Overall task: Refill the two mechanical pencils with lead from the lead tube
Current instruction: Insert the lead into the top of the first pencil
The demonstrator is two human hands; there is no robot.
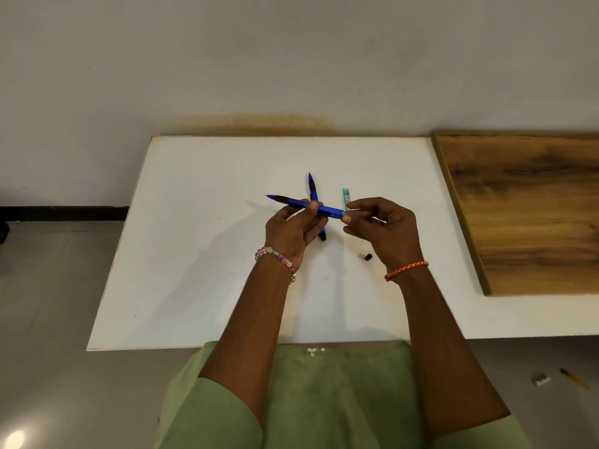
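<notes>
My left hand (pixel 293 230) grips a blue mechanical pencil (pixel 299 204) with a black grip, held level above the white table, tip pointing left. My right hand (pixel 382 230) pinches at the pencil's rear end with thumb and forefinger; what is between the fingertips is too small to tell. A second blue pencil (pixel 312 189) lies on the table behind the hands, tip pointing away, partly hidden by my left hand. The teal lead tube (pixel 346 197) lies just right of it, near my right fingertips. A small black cap (pixel 368 257) rests on the table beside my right wrist.
The white table (pixel 194 254) ends at a wall behind. A wooden board (pixel 525 215) lies on its right part. On the floor at lower right lie a small eraser (pixel 541 380) and a yellow pencil (pixel 573 379).
</notes>
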